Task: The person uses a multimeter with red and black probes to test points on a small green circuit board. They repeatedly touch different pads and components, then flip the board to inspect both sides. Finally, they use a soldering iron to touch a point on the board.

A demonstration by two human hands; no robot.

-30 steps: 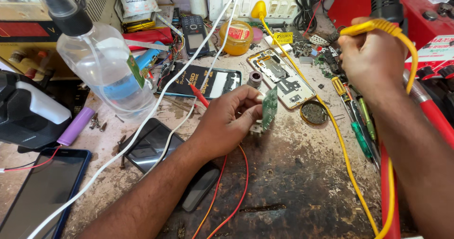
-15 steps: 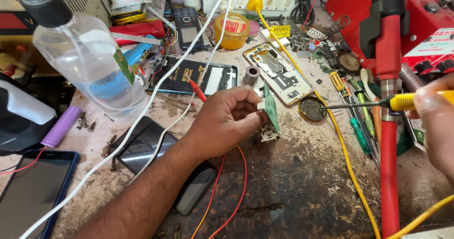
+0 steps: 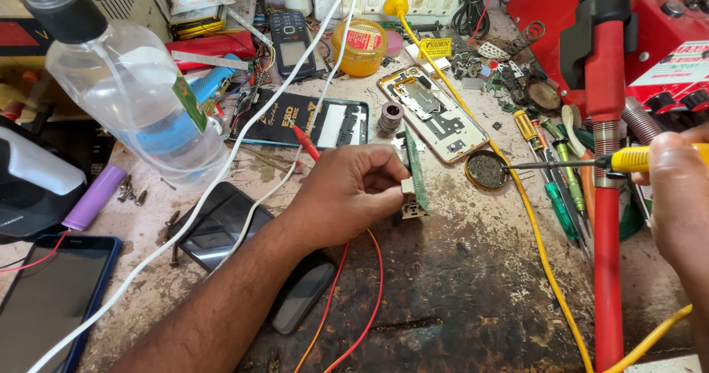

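Fingers of my left hand (image 3: 354, 192) pinch a small green circuit board (image 3: 415, 170), held on edge just above the stained tabletop (image 3: 458, 284). My right hand (image 3: 676, 196) is closed around the yellow handle of a soldering iron (image 3: 642, 159), its thin tip dipped into a small round tin of flux (image 3: 486, 170) beside the board. An opened phone (image 3: 434, 113) lies behind the tin, a plastic spray bottle (image 3: 140, 107) stands far left.

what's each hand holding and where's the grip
The left hand pinches a green circuit board by its edge, standing it upright. The right hand holds a soldering iron by its yellow handle, tip over the small round tin.
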